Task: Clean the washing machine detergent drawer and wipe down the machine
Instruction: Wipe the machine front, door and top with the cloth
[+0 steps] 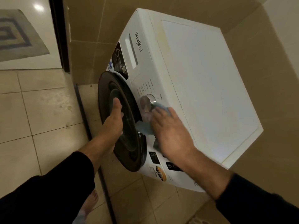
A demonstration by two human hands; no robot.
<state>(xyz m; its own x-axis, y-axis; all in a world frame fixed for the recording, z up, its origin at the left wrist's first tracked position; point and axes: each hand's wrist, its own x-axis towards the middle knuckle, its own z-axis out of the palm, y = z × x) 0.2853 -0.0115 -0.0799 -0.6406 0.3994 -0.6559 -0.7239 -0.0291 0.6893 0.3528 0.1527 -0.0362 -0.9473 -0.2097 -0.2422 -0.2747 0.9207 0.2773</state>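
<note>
The wiping step is in hand, judging by how things lie: the person's right hand [168, 131] lies flat, fingers spread, pressing a light blue cloth [146, 128] against the control panel of the white Whirlpool washing machine [202, 75]. The cloth bunches under the palm and shows past the fingertips, touching the base of the silver program dial [146, 102] just ahead of them.

The left hand [115, 118] rests on the dark round door [123, 123], fingers extended along its glass and holding nothing; it looks to be steadying the person or the door. The door sits just left of the right hand, and whether it is fully latched cannot be told from this angle.

The detergent drawer [131, 50] lies well beyond both hands, further along the front panel past the dial, and it appears pushed in flush. Stickers [160, 172] sit on the front below the right wrist. A bare foot [92, 200] stands on the tiled floor beneath the left forearm, and a patterned mat [17, 34] lies far off to the left.

The next move probably calls for working the cloth round the dial without turning it, keeping flat pressure, then carrying the wipe forward toward the drawer front. The drawer itself seems not yet pulled out for cleaning.
</note>
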